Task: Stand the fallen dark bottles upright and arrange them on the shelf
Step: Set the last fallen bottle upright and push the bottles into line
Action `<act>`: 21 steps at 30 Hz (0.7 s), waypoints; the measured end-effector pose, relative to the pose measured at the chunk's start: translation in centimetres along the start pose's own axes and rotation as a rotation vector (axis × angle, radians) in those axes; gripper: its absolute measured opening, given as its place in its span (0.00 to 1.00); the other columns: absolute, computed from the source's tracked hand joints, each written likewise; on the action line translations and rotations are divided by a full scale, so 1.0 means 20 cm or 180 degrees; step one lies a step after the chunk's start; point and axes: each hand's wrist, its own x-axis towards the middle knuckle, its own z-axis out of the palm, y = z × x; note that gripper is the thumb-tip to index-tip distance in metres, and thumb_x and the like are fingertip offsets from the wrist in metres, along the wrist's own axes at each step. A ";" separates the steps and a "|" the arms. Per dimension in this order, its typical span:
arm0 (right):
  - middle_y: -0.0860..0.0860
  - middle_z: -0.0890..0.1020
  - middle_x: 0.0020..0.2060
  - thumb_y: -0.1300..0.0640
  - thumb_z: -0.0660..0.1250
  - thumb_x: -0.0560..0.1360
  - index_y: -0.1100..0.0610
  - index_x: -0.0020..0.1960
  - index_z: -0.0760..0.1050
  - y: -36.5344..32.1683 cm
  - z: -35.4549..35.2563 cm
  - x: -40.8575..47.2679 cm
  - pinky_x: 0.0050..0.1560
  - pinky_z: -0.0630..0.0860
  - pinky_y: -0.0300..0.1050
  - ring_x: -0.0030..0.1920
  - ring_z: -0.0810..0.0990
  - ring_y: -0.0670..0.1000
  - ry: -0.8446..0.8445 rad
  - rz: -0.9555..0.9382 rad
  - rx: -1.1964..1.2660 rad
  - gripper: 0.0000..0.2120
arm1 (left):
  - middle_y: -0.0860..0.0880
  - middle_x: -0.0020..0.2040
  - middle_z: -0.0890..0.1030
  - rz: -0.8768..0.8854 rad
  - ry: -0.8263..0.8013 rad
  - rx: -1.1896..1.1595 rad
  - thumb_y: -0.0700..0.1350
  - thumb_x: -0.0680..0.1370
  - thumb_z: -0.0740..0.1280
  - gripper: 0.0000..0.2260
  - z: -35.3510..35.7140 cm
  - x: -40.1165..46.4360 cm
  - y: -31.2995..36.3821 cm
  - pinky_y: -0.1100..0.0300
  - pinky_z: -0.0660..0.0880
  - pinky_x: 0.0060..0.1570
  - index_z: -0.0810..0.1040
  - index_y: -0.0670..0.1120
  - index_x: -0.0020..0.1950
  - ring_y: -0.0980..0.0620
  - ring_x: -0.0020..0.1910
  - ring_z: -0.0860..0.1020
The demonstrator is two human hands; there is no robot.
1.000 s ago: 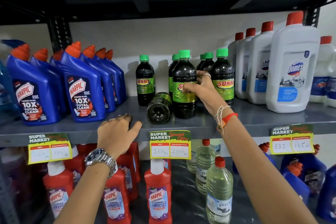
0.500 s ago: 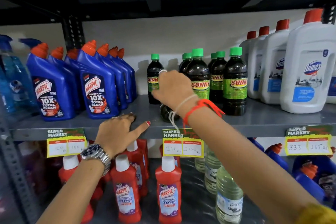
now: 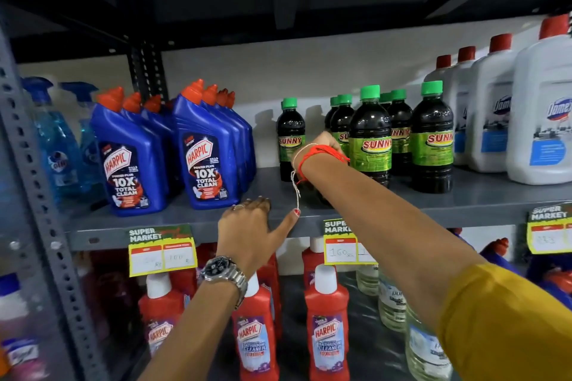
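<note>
Several upright dark bottles (image 3: pixel 370 136) with green caps and green SUNNY labels stand in a cluster on the grey shelf (image 3: pixel 479 198). One more dark bottle (image 3: pixel 290 139) stands alone to their left. A fallen dark bottle (image 3: pixel 312 194) lies in the gap between them, mostly hidden under my right wrist. My right hand (image 3: pixel 325 143) reaches deep into that gap above the fallen bottle; its fingers are hidden. My left hand (image 3: pixel 250 226) rests on the shelf's front edge, thumb out, holding nothing.
Blue Harpic bottles (image 3: pixel 207 161) crowd the shelf's left side, and white Domex jugs (image 3: pixel 541 133) stand at the right. Blue spray bottles (image 3: pixel 55 145) sit beside the perforated post (image 3: pixel 34 164). Red Harpic bottles (image 3: pixel 326 334) fill the lower shelf. Price tags (image 3: pixel 162 252) hang from the edge.
My right hand left the upright front bottle, moved left over the fallen bottle, then reached deeper toward the back. The left hand stayed on the shelf edge. The view shifted closer.
</note>
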 end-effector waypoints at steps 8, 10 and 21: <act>0.50 0.80 0.50 0.46 0.66 0.74 0.54 0.56 0.77 0.15 -0.05 -0.08 0.43 0.73 0.40 0.56 0.80 0.52 0.0978 -0.0175 0.0624 0.15 | 0.47 0.41 0.83 0.0010 0.0064 -0.0023 0.69 0.70 0.48 0.33 0.00 -0.01 0.00 0.58 0.66 0.35 0.80 0.45 0.47 0.47 0.40 0.80; 0.51 0.81 0.53 0.40 0.72 0.67 0.55 0.58 0.76 0.18 -0.07 -0.12 0.44 0.72 0.43 0.58 0.79 0.54 0.1284 -0.0154 0.1084 0.26 | 0.47 0.41 0.83 0.0017 0.0061 0.0014 0.68 0.70 0.49 0.32 0.00 -0.01 0.01 0.58 0.66 0.34 0.80 0.45 0.46 0.47 0.39 0.80; 0.47 0.77 0.43 0.45 0.76 0.60 0.48 0.64 0.71 0.27 -0.08 -0.19 0.46 0.72 0.41 0.44 0.78 0.50 0.2678 -0.0618 0.4263 0.34 | 0.47 0.53 0.83 -0.0029 0.0115 -0.0117 0.68 0.70 0.50 0.34 0.04 0.00 0.01 0.54 0.76 0.47 0.81 0.43 0.53 0.48 0.50 0.81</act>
